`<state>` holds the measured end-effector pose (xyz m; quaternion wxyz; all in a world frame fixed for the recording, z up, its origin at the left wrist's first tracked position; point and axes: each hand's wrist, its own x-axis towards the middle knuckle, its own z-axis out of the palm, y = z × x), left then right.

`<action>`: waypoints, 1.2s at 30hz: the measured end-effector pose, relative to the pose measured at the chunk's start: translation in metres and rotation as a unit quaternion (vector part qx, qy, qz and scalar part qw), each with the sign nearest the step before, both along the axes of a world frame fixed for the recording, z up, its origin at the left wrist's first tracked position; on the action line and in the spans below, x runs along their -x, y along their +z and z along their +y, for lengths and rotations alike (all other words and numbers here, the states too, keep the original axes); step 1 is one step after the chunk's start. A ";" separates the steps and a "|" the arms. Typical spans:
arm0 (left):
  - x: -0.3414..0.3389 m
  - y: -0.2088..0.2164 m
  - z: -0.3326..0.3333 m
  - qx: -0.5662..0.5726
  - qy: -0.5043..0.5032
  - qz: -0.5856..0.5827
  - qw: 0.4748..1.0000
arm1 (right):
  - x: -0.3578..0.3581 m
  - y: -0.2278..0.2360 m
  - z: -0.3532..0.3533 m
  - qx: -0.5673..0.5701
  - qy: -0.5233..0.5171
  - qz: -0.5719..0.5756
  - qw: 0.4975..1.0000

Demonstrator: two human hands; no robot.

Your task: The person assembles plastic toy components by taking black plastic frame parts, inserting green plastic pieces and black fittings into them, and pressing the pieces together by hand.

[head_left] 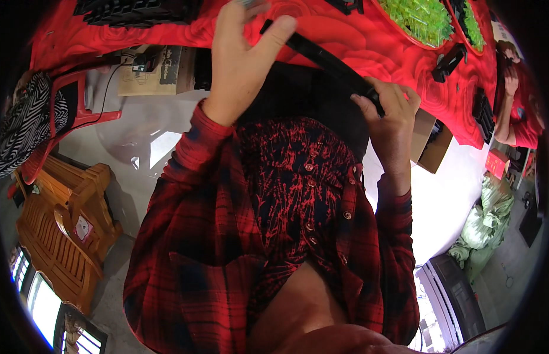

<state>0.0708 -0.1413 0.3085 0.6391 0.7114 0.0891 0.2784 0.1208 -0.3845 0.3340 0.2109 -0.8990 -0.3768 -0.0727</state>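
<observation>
Black strip (pixel 324 58), long and narrow, slants between the two hands at the near edge of the desk (pixel 339 32), its far end beside the left hand (pixel 242 71) and its near end in the right hand (pixel 392 109). On the right the grip is closed, thumb and fingers pinching the strip's near end; on the left the thumb lies at or just over the far end while the blurred fingers reach beyond it, so I cannot tell whether that grip has hold of anything. If the left thumb is not really bearing on it, the far end could swing or dip, since the pinch at the near end would carry the whole length alone. A smooth surface might also let it slide from bare fingers, and a drop could take it into the dark lap (pixel 327 97) below the strip. Uneven pressure at the two ends could twist so slender a shape. It looks like dark, stiff plastic, set off by the desk's red cloth (pixel 186 32) with its large swirling roses. To the strip's right are a heap of glossy, jagged green pieces (pixel 419 23) and a blocky black part (pixel 448 62); to its left, a ridged black stack (pixel 127 12).
</observation>
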 end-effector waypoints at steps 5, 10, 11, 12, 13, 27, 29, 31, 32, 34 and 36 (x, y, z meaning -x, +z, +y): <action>0.018 -0.014 -0.024 0.088 0.061 0.045 0.993 | 0.003 -0.005 0.006 -0.007 -0.027 -0.023 0.999; 0.020 -0.009 -0.050 0.259 0.020 0.059 0.964 | 0.006 -0.014 0.007 -0.057 -0.058 -0.008 0.997; 0.019 -0.009 -0.049 0.259 0.021 0.057 0.964 | 0.006 -0.013 0.008 -0.058 -0.056 -0.009 0.997; 0.019 -0.010 -0.048 0.313 -0.026 0.095 0.945 | 0.007 -0.014 0.010 -0.061 -0.054 -0.012 0.997; 0.018 -0.011 -0.048 0.364 -0.074 0.131 0.919 | 0.008 -0.014 0.012 -0.064 -0.052 -0.016 0.996; -0.001 -0.009 -0.060 0.345 -0.095 0.104 0.928 | 0.032 -0.021 0.030 -0.029 0.030 0.078 0.996; -0.001 -0.009 -0.059 0.313 -0.089 0.110 0.939 | 0.034 -0.020 0.033 -0.032 0.035 0.110 0.993; -0.002 -0.009 -0.059 0.282 -0.082 0.115 0.949 | 0.036 -0.017 0.034 -0.033 0.041 0.141 0.989; -0.003 -0.010 -0.060 0.260 -0.077 0.122 0.955 | 0.036 -0.016 0.034 -0.030 0.050 0.162 0.985; -0.003 -0.011 -0.059 0.236 -0.069 0.129 0.961 | 0.035 -0.015 0.034 -0.028 0.063 0.184 0.981; -0.002 -0.009 -0.057 0.224 -0.066 0.148 0.961 | 0.032 -0.013 0.033 -0.027 0.086 0.191 0.977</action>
